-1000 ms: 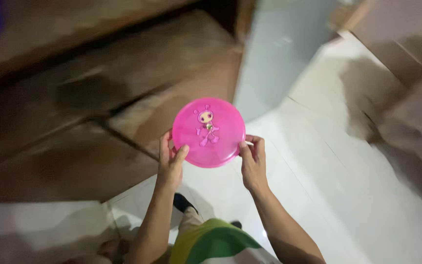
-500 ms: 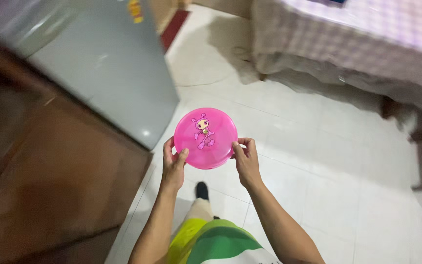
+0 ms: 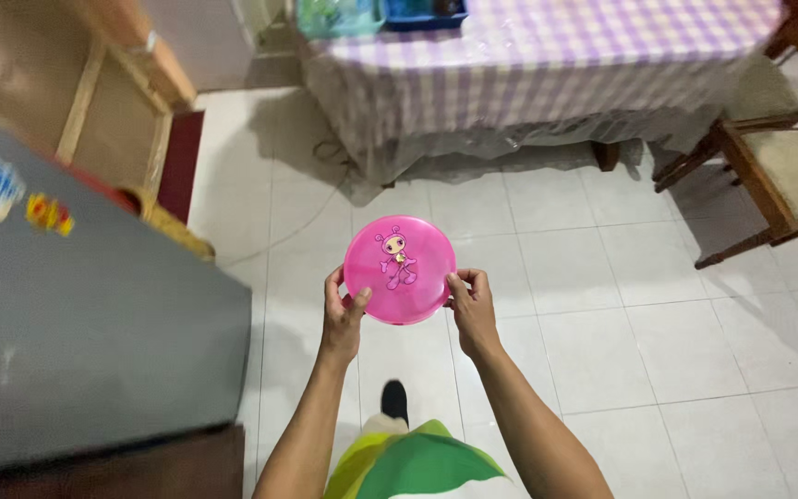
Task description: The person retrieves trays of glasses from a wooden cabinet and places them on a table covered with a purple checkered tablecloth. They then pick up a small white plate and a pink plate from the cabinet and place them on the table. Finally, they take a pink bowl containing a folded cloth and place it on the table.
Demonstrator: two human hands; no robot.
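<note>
Two hands pinch one pink plate (image 3: 399,270) by its rim, nothing else supports it. Your left hand (image 3: 344,310) has its thumb over the near-left edge with fingers curled behind; your right hand (image 3: 473,300) clamps the right edge the same way, fingertips (image 3: 459,280) on top. Both grips are rim-only, so a loosened thumb likely lets the plate tip and fall onto the white tile floor (image 3: 602,305); looks like hard plastic, so it may bounce or crack. It's held out in front of you at mid-air, over the floor, well apart from the checked-cloth table (image 3: 547,55). Plate is round, glossy, translucent pink, with a cartoon figure printed near centre, face up, roughly level. Grey fridge (image 3: 85,333) is close on your left, so an elbow bump could jar it. Wooden chair (image 3: 778,176) sits far right.
</note>
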